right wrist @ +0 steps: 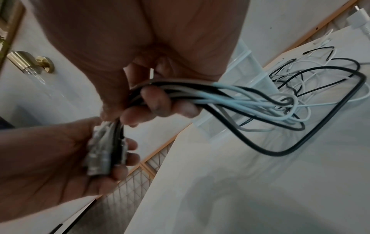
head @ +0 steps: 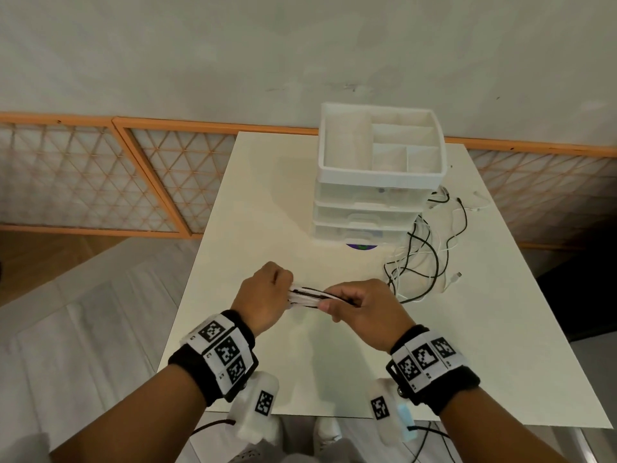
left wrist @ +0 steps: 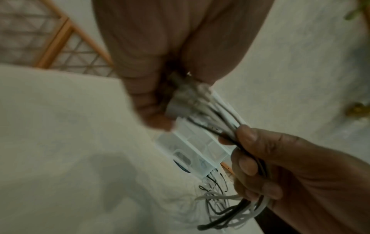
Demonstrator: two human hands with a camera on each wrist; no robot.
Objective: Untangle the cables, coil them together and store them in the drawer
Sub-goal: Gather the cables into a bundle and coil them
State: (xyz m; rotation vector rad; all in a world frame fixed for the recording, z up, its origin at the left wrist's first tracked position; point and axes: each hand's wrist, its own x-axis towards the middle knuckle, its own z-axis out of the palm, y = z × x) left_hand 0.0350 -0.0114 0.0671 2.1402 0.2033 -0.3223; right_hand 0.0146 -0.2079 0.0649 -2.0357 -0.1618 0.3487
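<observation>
Ends gathered: left hand point(head: 267, 292) grips cable plugs; right hand point(head: 364, 304) clasps the cables point(head: 309, 295) beside it.
Left: slack point(head: 420, 259) lies tangled at 2 o'clock, uncoiled; drawer unit point(head: 367, 215) at 12 o'clock, shut.

This looks like a room in a home. A small white table point(head: 300, 345) stands against a plain pale wall point(head: 233, 45) across the top of the head view, with orange-framed lattice panels point(head: 83, 182) along its base at left and right. Wood flooring point(head: 40, 259) shows at the left edge. A brass wall fitting point(right wrist: 30, 63) appears upper left in the right wrist view.
</observation>
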